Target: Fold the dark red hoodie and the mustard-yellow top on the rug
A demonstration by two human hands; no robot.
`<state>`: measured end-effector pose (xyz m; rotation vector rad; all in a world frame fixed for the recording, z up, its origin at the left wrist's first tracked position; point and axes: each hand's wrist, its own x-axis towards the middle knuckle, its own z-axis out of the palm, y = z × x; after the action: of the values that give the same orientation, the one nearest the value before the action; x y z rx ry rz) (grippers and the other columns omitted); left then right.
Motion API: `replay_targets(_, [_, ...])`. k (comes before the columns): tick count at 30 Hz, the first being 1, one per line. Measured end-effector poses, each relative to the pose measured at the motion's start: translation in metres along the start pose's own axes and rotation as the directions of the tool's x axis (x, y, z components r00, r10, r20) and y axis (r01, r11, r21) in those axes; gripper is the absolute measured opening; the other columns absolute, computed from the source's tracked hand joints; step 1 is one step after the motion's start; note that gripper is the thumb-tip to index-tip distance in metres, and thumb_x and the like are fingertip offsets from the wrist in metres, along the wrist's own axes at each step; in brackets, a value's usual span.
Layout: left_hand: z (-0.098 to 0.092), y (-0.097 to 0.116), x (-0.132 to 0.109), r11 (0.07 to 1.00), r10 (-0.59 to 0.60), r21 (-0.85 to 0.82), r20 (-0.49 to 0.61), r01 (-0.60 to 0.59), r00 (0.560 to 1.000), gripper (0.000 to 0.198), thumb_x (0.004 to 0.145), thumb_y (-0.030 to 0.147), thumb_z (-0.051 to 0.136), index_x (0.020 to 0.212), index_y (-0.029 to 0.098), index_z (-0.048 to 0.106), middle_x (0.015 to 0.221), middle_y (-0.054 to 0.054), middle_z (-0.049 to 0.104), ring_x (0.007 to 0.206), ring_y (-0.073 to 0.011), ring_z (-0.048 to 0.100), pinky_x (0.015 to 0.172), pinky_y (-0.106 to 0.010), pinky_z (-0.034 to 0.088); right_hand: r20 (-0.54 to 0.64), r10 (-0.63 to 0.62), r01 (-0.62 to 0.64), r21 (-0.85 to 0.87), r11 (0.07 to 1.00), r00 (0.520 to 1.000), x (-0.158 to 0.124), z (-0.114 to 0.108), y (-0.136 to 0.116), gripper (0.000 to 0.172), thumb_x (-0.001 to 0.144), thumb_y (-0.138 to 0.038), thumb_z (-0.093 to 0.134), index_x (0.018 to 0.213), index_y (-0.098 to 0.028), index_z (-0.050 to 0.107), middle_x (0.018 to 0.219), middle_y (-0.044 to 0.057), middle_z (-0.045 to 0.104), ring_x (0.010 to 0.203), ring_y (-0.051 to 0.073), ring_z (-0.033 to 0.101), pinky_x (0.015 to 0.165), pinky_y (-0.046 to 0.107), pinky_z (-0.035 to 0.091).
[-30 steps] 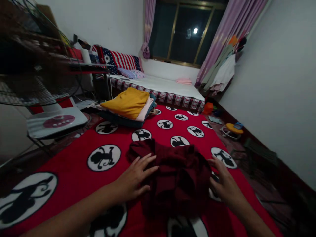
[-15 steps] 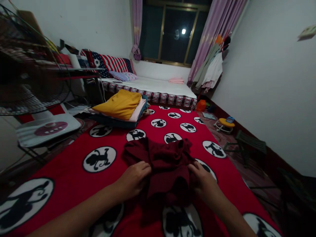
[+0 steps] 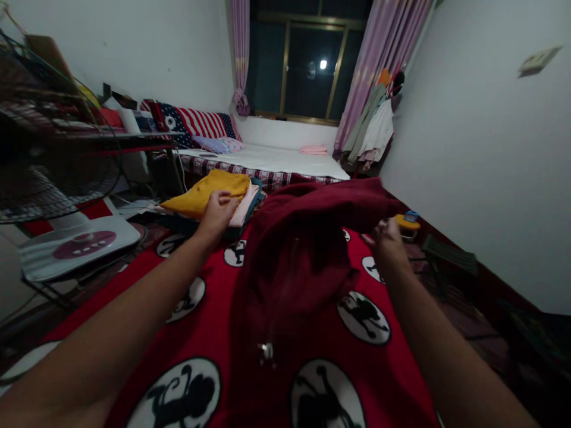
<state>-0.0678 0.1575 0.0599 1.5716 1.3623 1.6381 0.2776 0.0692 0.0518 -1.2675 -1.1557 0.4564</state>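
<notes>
Head view, dark red garment [image 3: 307, 238], crumpled, lifted above rug [image 3: 312, 356]

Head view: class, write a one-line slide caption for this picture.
Both hands lift a dark red garment above a red monkey-print blanket, near a stack of folded clothes.

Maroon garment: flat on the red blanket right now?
No. The maroon garment is lifted off the red blanket, gripped by the right hand, while the left hand is at the folded pile.
</notes>
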Motion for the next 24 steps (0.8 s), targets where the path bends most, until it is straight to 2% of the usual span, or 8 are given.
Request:
replay_targets(2, [0.002,-0.029,-0.013,0.991,0.033,0.123,0.093,-0.044,0.995,0.037,0.081,0.036,0.058,0.107,0.011,0.055,0.112,-0.013,0.061,0.102,-0.0234,0.061,0.093,-0.042,0.047,0.007,0.046,-0.046,-0.008,0.999,0.999,-0.018,0.009,0.028,0.056,0.07,-0.049,0.066,0.118,-0.025,0.05,0.129,0.011,0.054,0.116,0.025,0.055,0.093,0.043,0.048])
replay_targets(5, [0.006,-0.061,-0.055,0.948,0.156,0.221,0.306,-0.23,0.939,0.036,0.085,0.042,0.052,0.106,0.016,0.062,0.114,-0.011,0.062,0.112,-0.0245,0.056,0.101,-0.044,0.042,0.157,0.12,-0.114,-0.049,0.992,0.98,-0.057,0.023,0.064,0.057,0.073,-0.05,0.065,0.119,-0.021,0.048,0.129,0.016,0.053,0.117,0.028,0.055,0.092,0.044,0.05])
replay_targets(8, [0.017,-0.068,-0.093,0.916,0.197,0.231,0.452,-0.327,0.87,0.037,0.088,0.043,0.049,0.113,0.018,0.062,0.124,-0.011,0.058,0.118,-0.0238,0.053,0.103,-0.043,0.04,0.259,0.089,-0.059,-0.121,0.991,0.962,-0.08,0.039,0.075,0.056,0.077,-0.049,0.061,0.122,-0.02,0.047,0.126,0.015,0.055,0.116,0.027,0.055,0.092,0.044,0.049])
replay_targets(11, [0.035,-0.062,-0.117,0.868,0.163,0.299,0.583,-0.397,0.796,0.058,0.08,0.047,0.062,0.131,0.021,0.051,0.133,-0.013,0.05,0.124,-0.0281,0.048,0.103,-0.046,0.04,0.245,0.032,0.035,-0.261,0.965,0.969,-0.077,0.054,0.073,0.069,0.072,-0.046,0.066,0.13,-0.018,0.043,0.134,0.016,0.05,0.124,0.029,0.048,0.103,0.047,0.039])
replay_targets(14, [0.049,-0.057,-0.13,0.759,0.115,0.456,0.609,-0.464,0.785,0.074,0.068,0.046,0.075,0.133,0.021,0.049,0.127,-0.015,0.05,0.122,-0.0344,0.045,0.101,-0.05,0.039,0.237,0.069,0.023,-0.366,0.93,0.969,-0.069,0.067,0.078,0.076,0.064,-0.037,0.072,0.132,-0.018,0.043,0.136,0.016,0.049,0.125,0.031,0.047,0.105,0.048,0.036])
replay_targets(17, [0.056,-0.052,-0.133,0.705,0.09,0.517,0.615,-0.486,0.784,0.052,0.073,0.035,0.071,0.12,0.02,0.057,0.11,-0.011,0.053,0.106,-0.0298,0.053,0.091,-0.043,0.045,0.294,0.117,-0.024,-0.302,0.953,0.949,-0.068,0.072,0.083,0.05,0.066,-0.032,0.067,0.112,-0.017,0.057,0.113,0.012,0.064,0.106,0.028,0.059,0.094,0.046,0.044])
replay_targets(21, [0.048,-0.039,-0.129,0.803,0.083,0.399,0.659,-0.442,0.747,0.018,0.079,0.022,0.062,0.096,0.02,0.063,0.095,-0.005,0.055,0.088,-0.0215,0.058,0.077,-0.033,0.048,0.318,0.169,-0.142,-0.105,0.984,0.933,-0.073,0.064,0.069,0.031,0.067,-0.035,0.065,0.09,-0.016,0.061,0.086,0.006,0.069,0.081,0.023,0.064,0.076,0.037,0.051])
replay_targets(24, [0.034,-0.024,-0.125,0.871,0.166,0.3,0.566,-0.39,0.807,0.013,0.079,0.022,0.062,0.091,0.02,0.063,0.101,-0.005,0.055,0.099,-0.0227,0.056,0.086,-0.036,0.047,0.3,0.132,-0.11,-0.089,0.99,0.945,-0.077,0.045,0.053,0.031,0.068,-0.036,0.066,0.092,-0.016,0.062,0.087,0.005,0.069,0.08,0.021,0.063,0.073,0.034,0.05])
